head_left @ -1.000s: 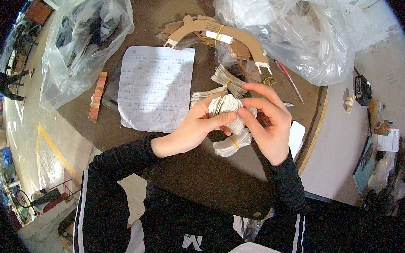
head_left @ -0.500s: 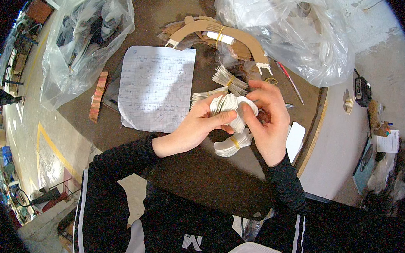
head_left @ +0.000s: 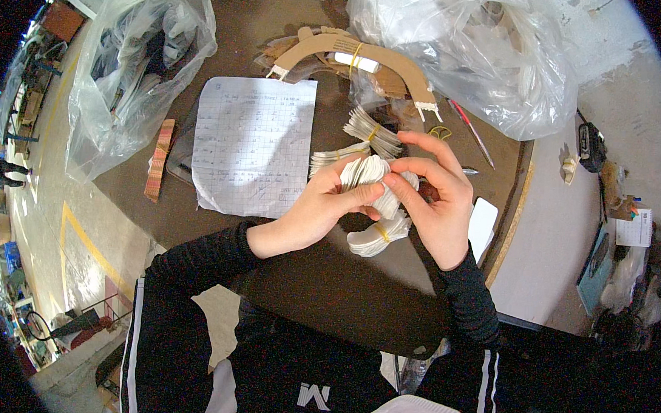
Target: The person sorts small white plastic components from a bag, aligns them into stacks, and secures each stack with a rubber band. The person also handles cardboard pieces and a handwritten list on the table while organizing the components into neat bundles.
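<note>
A fanned stack of thin white rounded pieces [head_left: 366, 175], like card or paper tags, rests in my left hand [head_left: 299, 218]. My left thumb presses on its face while the fingers curl behind. At the stack's right edge, my right hand [head_left: 442, 206] pinches white pieces between thumb and forefinger, its other fingers raised. Below my hands lies a curved white bundle [head_left: 378, 235] with a yellow rubber band. Two more banded white bundles lie just beyond: an upper one [head_left: 373, 132] and another [head_left: 336, 158] partly hidden by my left hand.
A handwritten grid-paper sheet [head_left: 255, 145] lies left of my hands. Beyond are a curved cardboard strip bundle [head_left: 392, 57], a red pen [head_left: 468, 128] and a large clear plastic bag [head_left: 497, 73]. Another bag [head_left: 146, 66] stands left, near a striped banded bundle [head_left: 159, 160].
My right thumb and forefinger have shifted slightly left, closing in on the stack's edge. My left hand keeps its hold. A distant figure at the far left has moved.
</note>
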